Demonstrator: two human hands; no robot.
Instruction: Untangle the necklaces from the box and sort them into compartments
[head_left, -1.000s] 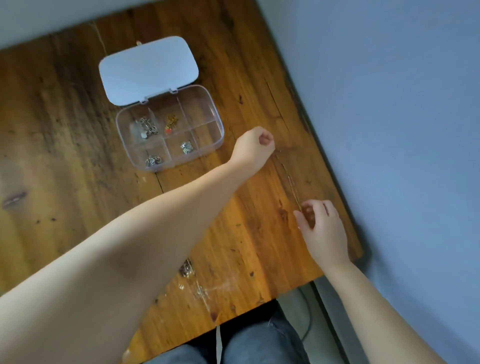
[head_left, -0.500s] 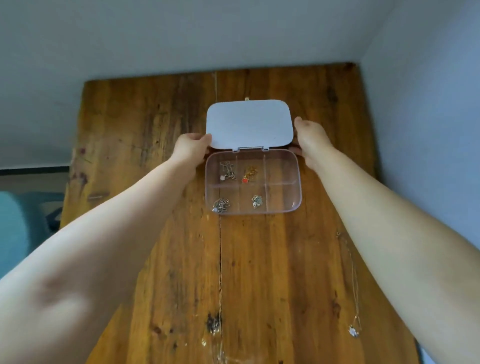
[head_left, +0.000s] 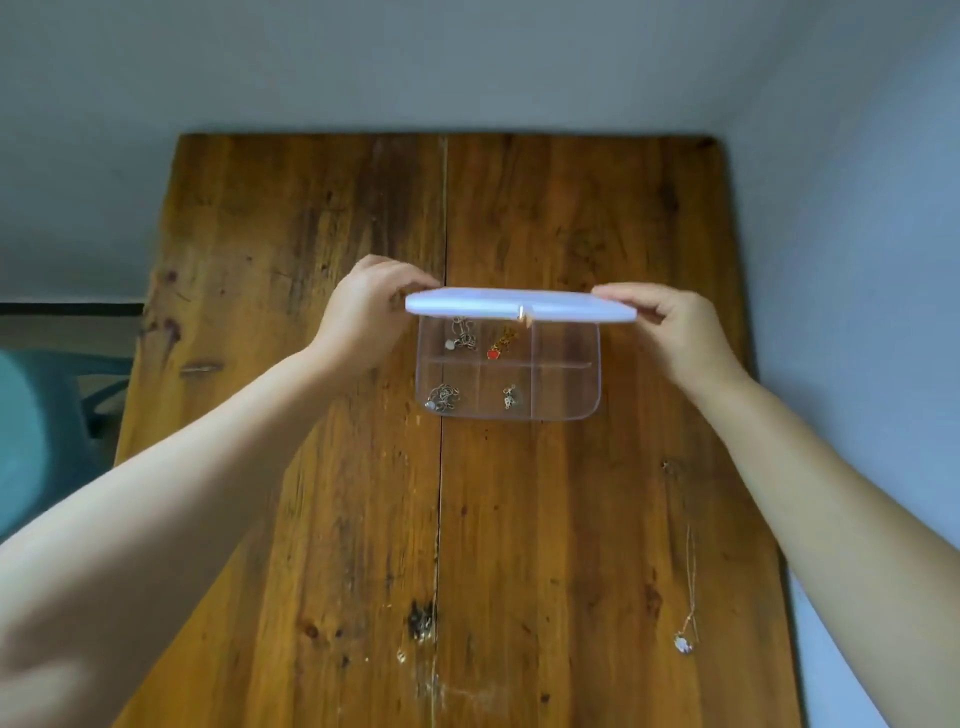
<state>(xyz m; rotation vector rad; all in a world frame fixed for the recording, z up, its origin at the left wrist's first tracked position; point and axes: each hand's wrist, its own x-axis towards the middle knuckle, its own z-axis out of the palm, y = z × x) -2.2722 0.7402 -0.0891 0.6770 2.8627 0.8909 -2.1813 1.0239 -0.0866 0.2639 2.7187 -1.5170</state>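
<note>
Over clear box mid-table: left hand, right hand each pinching lid end, lid seemingly half-lowered; loose necklace near right.

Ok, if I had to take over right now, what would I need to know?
Left hand and right hand each pinch an end of the lid, which is partway down over the clear box.

Done: four compartments each hold a bundled necklace: two at the back, two at the front. The two right-hand compartments look empty.

Left: one necklace lies stretched out on the table, near its right edge, outside the box. I would probably lift the lid again and put it into an empty compartment before closing.
</note>
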